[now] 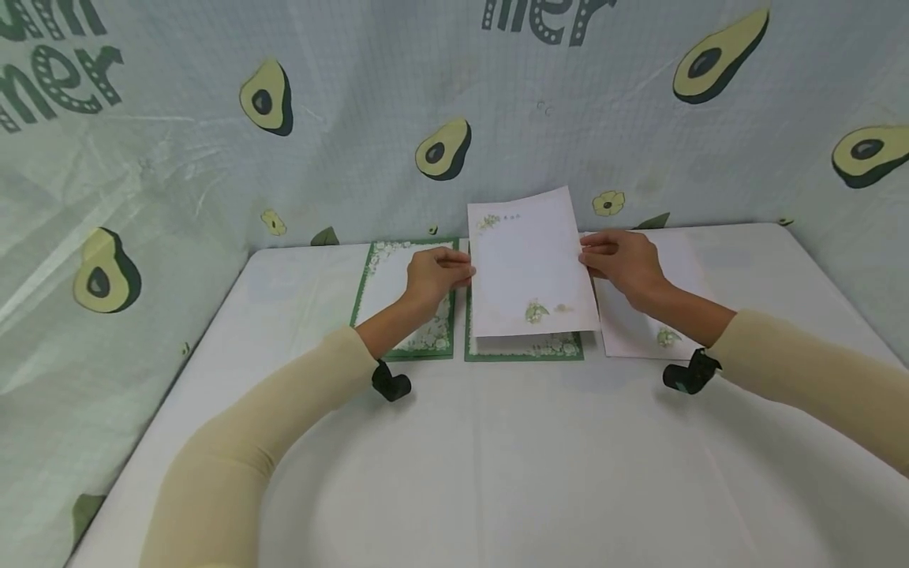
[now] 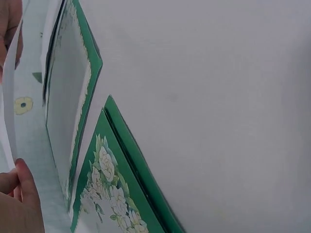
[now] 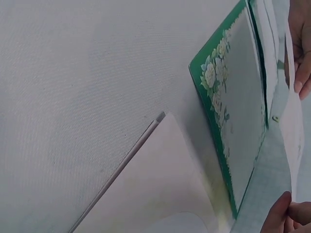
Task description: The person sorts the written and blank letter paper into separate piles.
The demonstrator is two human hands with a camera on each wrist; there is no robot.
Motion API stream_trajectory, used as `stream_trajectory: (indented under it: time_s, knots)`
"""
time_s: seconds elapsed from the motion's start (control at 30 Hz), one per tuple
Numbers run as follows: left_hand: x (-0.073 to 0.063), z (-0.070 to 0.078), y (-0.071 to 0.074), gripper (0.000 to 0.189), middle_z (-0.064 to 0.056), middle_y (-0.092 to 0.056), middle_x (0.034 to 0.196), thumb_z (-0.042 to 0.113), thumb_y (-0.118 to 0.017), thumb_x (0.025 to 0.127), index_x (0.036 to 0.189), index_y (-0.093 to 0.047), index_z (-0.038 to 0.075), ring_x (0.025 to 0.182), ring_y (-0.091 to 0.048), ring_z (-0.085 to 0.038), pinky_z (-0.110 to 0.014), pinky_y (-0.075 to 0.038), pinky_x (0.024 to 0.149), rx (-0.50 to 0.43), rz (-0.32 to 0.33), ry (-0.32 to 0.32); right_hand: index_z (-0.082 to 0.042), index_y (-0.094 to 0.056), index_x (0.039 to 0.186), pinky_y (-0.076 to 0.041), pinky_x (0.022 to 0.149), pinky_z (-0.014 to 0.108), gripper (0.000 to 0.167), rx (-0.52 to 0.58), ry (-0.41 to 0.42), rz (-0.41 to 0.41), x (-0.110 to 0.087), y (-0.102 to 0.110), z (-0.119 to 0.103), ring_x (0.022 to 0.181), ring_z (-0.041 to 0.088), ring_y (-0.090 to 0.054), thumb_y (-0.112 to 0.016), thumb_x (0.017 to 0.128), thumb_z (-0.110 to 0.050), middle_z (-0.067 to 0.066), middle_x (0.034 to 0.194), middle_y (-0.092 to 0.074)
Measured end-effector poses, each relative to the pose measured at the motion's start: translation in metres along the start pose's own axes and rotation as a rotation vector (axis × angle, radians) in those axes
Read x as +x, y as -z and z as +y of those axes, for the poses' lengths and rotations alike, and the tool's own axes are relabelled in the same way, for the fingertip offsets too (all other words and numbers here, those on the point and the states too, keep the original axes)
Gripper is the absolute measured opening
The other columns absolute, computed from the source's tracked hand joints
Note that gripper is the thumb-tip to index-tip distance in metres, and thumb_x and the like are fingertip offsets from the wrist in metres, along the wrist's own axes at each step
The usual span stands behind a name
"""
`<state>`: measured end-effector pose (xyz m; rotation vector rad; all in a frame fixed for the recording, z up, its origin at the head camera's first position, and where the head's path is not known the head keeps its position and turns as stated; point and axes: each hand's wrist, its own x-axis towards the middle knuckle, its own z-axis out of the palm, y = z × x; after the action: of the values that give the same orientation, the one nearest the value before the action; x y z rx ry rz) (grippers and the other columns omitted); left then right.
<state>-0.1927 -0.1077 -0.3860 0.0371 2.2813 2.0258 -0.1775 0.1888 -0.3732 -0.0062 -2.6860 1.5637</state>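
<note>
Both hands hold up a pale sheet of paper [image 1: 529, 268] with small floral prints in two corners. My left hand [image 1: 436, 276] pinches its left edge and my right hand [image 1: 625, 260] pinches the right edge. Held tilted, the paper overlaps a green-bordered floral stack of paper [image 1: 524, 357] in the middle, hiding most of it. From the right wrist, the sheet [image 3: 293, 128] appears nearly edge-on between the fingers. Beneath my left hand lies another green-bordered stack [image 1: 386, 280], thick-edged in the left wrist view. A pale pinkish stack [image 1: 628, 327] with a floral corner lies under my right hand.
The three stacks lie in a row along the back of a white-covered table [image 1: 483, 457]. Behind them hangs a pale curtain [image 1: 355, 102] printed with avocados, which also runs down the left and right sides. A small black camera [image 1: 391, 382] sits at each wrist.
</note>
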Motion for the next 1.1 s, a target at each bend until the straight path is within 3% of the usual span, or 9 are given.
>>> stream_trajectory:
  time_s: [0.13,0.4,0.53,0.77,1.1]
  knots:
    - [0.002,0.0,0.0,0.02,-0.02,-0.072,0.106,-0.001,-0.071,0.094,0.113,-0.071,-0.007,0.092,-0.074,-0.024,-0.035,-0.063,0.088,0.003,0.006,-0.002,0.001,-0.065,0.131,-0.059,0.092,0.035,0.035,0.011,0.005,0.009,0.0,0.001,-0.001,0.101,0.017,-0.073,-0.067,0.101,-0.017,0.022,0.122,-0.069]
    - [0.008,-0.001,0.0,0.019,-0.016,-0.072,0.103,0.0,-0.071,0.094,0.113,-0.072,-0.006,0.094,-0.074,-0.024,-0.028,-0.063,0.084,-0.012,0.005,-0.018,0.002,-0.066,0.129,-0.059,0.092,0.031,0.034,0.053,0.02,0.003,0.001,0.004,0.0,0.093,0.004,-0.071,-0.067,0.101,-0.018,0.022,0.124,-0.069]
    - [0.008,0.001,-0.002,0.02,-0.018,-0.072,0.106,-0.001,-0.071,0.094,0.114,-0.071,-0.007,0.095,-0.074,-0.025,-0.031,-0.063,0.086,-0.026,0.012,-0.007,0.002,-0.065,0.129,-0.058,0.093,0.032,0.035,0.057,0.012,0.0,0.002,0.005,0.001,0.095,0.006,-0.072,-0.067,0.101,-0.019,0.022,0.125,-0.068]
    - [0.01,0.004,-0.006,0.021,-0.018,-0.073,0.105,-0.002,-0.072,0.094,0.114,-0.071,-0.007,0.085,-0.073,-0.017,-0.036,-0.062,0.089,-0.051,0.017,-0.002,0.001,-0.065,0.13,-0.059,0.093,0.032,0.037,0.067,0.006,0.002,0.005,0.01,0.001,0.087,-0.004,-0.068,-0.067,0.101,-0.021,0.021,0.124,-0.069]
    - [0.011,0.008,-0.015,0.022,-0.021,-0.073,0.107,-0.004,-0.072,0.092,0.114,-0.072,-0.007,0.083,-0.074,-0.015,-0.032,-0.063,0.086,-0.083,0.014,0.022,0.0,-0.065,0.13,-0.058,0.094,0.034,0.037,0.033,-0.026,0.015,0.006,0.015,0.007,0.088,-0.003,-0.068,-0.067,0.101,-0.023,0.019,0.123,-0.069]
